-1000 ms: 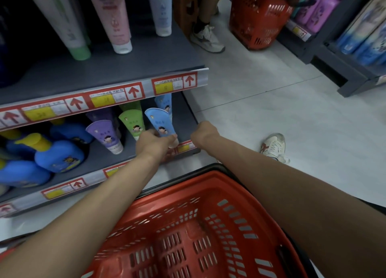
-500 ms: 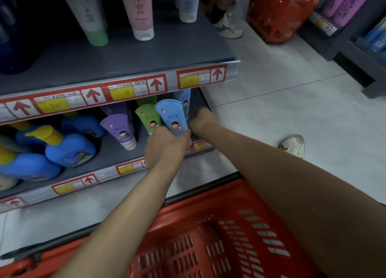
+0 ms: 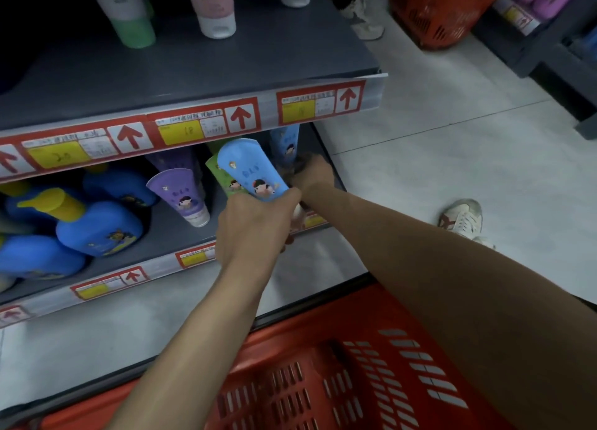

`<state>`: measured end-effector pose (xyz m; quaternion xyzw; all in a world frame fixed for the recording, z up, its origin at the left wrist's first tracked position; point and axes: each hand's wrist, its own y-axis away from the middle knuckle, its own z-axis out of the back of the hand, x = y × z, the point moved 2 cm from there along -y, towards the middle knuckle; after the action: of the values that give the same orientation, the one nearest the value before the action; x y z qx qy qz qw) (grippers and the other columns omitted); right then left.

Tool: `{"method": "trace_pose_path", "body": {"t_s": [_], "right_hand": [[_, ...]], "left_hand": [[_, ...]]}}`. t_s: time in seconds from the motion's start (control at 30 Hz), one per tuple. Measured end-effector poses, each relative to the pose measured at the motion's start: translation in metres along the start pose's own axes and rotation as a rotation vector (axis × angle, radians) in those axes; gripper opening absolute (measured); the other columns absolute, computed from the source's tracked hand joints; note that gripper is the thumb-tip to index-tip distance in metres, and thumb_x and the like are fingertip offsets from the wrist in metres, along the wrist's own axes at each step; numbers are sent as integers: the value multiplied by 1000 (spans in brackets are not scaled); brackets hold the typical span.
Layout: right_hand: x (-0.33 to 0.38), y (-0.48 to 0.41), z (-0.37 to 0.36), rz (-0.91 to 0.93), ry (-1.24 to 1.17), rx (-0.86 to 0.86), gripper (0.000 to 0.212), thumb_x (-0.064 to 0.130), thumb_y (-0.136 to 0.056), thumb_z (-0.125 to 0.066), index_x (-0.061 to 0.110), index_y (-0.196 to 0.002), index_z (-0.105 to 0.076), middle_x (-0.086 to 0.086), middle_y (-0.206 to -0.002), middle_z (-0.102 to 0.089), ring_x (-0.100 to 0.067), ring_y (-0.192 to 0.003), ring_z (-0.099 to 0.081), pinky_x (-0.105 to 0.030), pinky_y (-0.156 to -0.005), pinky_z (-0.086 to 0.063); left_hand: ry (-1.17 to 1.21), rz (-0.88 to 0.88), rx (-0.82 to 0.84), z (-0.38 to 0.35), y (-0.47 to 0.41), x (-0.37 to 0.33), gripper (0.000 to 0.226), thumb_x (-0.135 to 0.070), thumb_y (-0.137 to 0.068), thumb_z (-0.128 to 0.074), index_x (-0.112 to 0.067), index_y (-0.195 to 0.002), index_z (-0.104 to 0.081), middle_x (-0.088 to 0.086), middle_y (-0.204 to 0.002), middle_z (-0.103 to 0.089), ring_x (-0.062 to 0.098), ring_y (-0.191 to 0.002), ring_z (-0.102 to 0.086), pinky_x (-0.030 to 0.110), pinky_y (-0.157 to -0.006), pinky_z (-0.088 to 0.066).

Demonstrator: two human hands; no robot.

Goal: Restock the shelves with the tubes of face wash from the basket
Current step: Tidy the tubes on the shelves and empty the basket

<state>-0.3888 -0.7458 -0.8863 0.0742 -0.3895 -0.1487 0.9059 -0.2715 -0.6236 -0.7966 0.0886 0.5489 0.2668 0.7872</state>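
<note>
My left hand (image 3: pixel 255 226) grips the lower end of a light blue face wash tube (image 3: pixel 248 167), held upright at the front of the lower shelf (image 3: pixel 168 235). Right behind it stands a green tube (image 3: pixel 219 176), and a purple tube (image 3: pixel 181 193) stands to the left. My right hand (image 3: pixel 311 174) reaches into the shelf's right end, at the foot of another blue tube (image 3: pixel 286 145). Its fingers are blurred and partly hidden. The red basket (image 3: pixel 355 365) sits below my arms; the part in view holds no tubes.
Blue bottles with yellow caps (image 3: pixel 97 226) fill the lower shelf's left side. Larger tubes (image 3: pixel 213 9) stand on the upper shelf. A second red basket (image 3: pixel 429 15) and a person's shoe (image 3: pixel 365 25) are on the floor behind. Another shelf unit (image 3: pixel 549 41) stands at right.
My left hand has kept its grip and brought the blue tube closer in front of the green tube. My right hand has gone deeper into the shelf's right end.
</note>
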Motion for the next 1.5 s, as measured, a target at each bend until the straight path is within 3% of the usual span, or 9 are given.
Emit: {"method": "trace_pose_path", "body": {"t_s": [0.17,0.33,0.47,0.7,0.87,1.1,1.3,1.4,1.5], "right_hand": [[-3,-6,-3,24,12,-23,20,28,-90,-72,15,-106,-71,-2,-90,-69,-20,-83,-63,-22,-58,-41],[-3,-11,-5,-9,-17,-20,15,27,-88,-75,17,-99,-72,-5,-95,-76,-23,-89,-70,-35,-76,-60],[0,-15,-8,6,24,-47,17,33,-86,-73,20,-97,-71,0,-87,-72,-20,-79,-65,-24,-57,-44],[0,-17,-13,-17,22,-94,19,36,-89,-69,21,-100,-62,2,-87,-65,-18,-77,-61,-23,-51,-36],[-3,-19,-14,3,30,-99,21,33,-91,-67,19,-106,-65,0,-92,-67,-19,-80,-60,-29,-66,-46],[-8,-15,-10,-21,-11,-109,27,22,-88,-70,12,-112,-61,-4,-103,-68,-23,-89,-63,-34,-72,-52],[-14,-6,12,-28,67,-98,32,22,-89,-72,6,-116,-65,-12,-111,-71,-31,-102,-67,-29,-70,-41],[-15,5,27,-101,52,-38,17,11,-92,-64,2,-107,-65,-15,-104,-67,-29,-96,-64,-30,-72,-46],[-11,20,31,-145,23,16,6,4,-93,-56,4,-92,-63,-13,-94,-64,-28,-90,-62,-31,-76,-51]], "left_hand": [[20,14,26,1,6,-3,31,-38,-66,-75,-15,-85,-69,5,-61,-74,24,-56,-76,55,-62,-66],[11,31,38,0,4,-3,25,-33,-73,-78,-14,-85,-69,3,-57,-73,23,-56,-76,53,-63,-67],[0,25,41,-2,2,-4,23,-32,-75,-79,-15,-84,-67,0,-54,-71,21,-55,-75,52,-63,-67],[-16,18,38,-2,-1,-3,23,-34,-76,-79,-16,-85,-67,-3,-54,-71,19,-54,-75,51,-62,-67],[-36,20,27,-3,-2,-2,29,-39,-71,-77,-17,-87,-67,0,-57,-72,20,-55,-75,52,-63,-67],[-59,7,22,-5,-1,-2,33,-46,-63,-72,-20,-82,-66,-4,-53,-69,17,-54,-72,53,-65,-67],[-112,-6,49,-6,0,-1,44,-54,-55,-65,-22,-84,-69,-1,-67,-75,26,-71,-76,53,-78,-65],[-135,-13,73,-8,3,1,45,-53,-52,-67,-22,-85,-70,-1,-73,-76,26,-72,-76,52,-76,-66],[-148,-24,112,-10,5,1,30,-42,-63,-72,-19,-83,-70,1,-66,-76,25,-64,-77,53,-70,-67]]}}
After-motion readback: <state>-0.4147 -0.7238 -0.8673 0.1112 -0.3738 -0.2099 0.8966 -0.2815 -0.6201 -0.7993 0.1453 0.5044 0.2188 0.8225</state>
